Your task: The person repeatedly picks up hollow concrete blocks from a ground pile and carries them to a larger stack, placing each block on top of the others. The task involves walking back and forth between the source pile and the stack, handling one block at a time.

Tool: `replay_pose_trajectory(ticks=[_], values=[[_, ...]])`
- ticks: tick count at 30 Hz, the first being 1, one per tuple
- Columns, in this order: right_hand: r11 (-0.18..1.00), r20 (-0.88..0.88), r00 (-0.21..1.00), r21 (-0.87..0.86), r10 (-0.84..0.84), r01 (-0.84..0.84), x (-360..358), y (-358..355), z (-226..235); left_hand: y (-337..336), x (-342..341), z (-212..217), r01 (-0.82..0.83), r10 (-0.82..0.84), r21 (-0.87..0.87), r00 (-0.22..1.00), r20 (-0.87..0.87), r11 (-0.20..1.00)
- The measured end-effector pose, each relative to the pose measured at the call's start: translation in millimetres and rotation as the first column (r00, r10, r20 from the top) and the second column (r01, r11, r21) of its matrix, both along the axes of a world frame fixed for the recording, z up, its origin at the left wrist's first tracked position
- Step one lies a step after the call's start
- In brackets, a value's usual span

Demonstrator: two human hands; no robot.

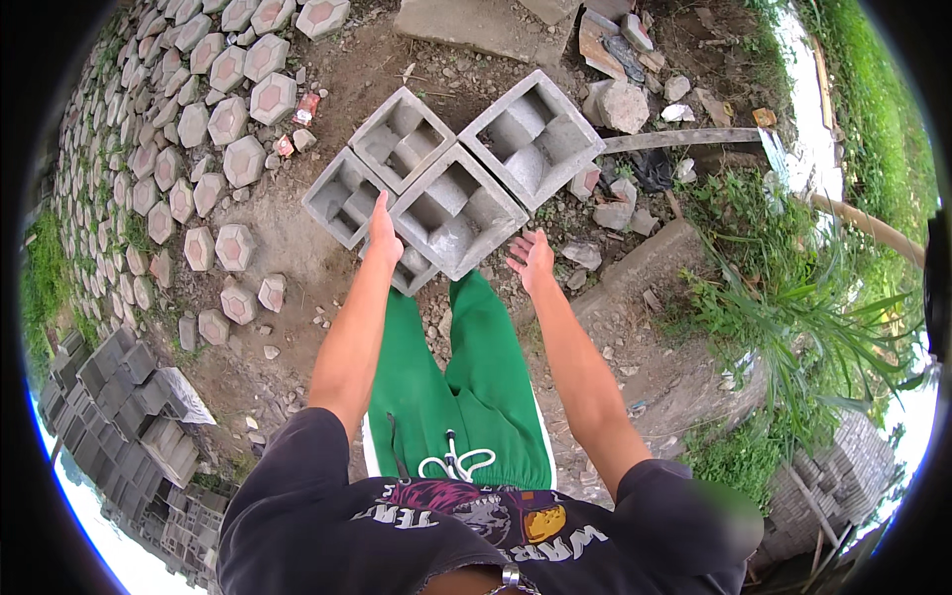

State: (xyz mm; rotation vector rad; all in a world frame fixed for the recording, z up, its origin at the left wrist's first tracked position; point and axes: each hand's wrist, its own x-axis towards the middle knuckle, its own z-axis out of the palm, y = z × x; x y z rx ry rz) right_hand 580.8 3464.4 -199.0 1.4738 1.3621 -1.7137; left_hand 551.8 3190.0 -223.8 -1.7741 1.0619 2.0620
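Several grey hollow concrete blocks are packed corner to corner on the dirt before me, their open sides facing up. My left hand [384, 233], fingers stretched out and seen edge-on, lies beside the left corner of the nearest large block [493, 245]. Whether it touches that block I cannot tell. Just off the same block's right corner, my right hand [534, 260] is open with its fingers apart, holding nothing. Beyond are a right-hand block [568, 178], an upper-left block [426, 164] and a left block [325, 174]. Another block [417, 284] is partly hidden below my left hand.
Hexagonal paving stones [243, 161] cover the ground to the left. Stacked grey blocks [119, 397] stand at the lower left. Broken concrete [617, 106] and a slab [486, 28] lie beyond the blocks. Leafy plants [783, 288] and a curved strip [684, 139] are at right.
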Motion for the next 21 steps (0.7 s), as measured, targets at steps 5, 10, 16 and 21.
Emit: replay_pose_trajectory(ticks=[5,10,16,21], values=[[0.954,0.128,0.952,-0.076,-0.279,0.290,-48.4,-4.1,-44.1,-13.5,14.2,-70.1,-0.056,0.068,0.108,0.992,-0.106,0.993],[0.821,-0.107,0.920,-0.497,-0.378,0.280,-48.4,0.4,-76.0,0.1,14.7,-64.6,-0.018,-0.013,-0.144,0.978,-0.210,0.989],[0.823,-0.183,0.891,-0.492,-0.415,0.282,-39.8,-13.8,-77.2,6.9,5.8,-30.9,-0.126,0.106,-0.047,0.949,-0.298,0.991],[0.756,-0.157,0.870,-0.581,-0.468,0.302,-39.0,-26.3,-73.5,15.5,5.5,-7.2,-0.134,0.087,-0.189,0.968,-0.234,0.973]])
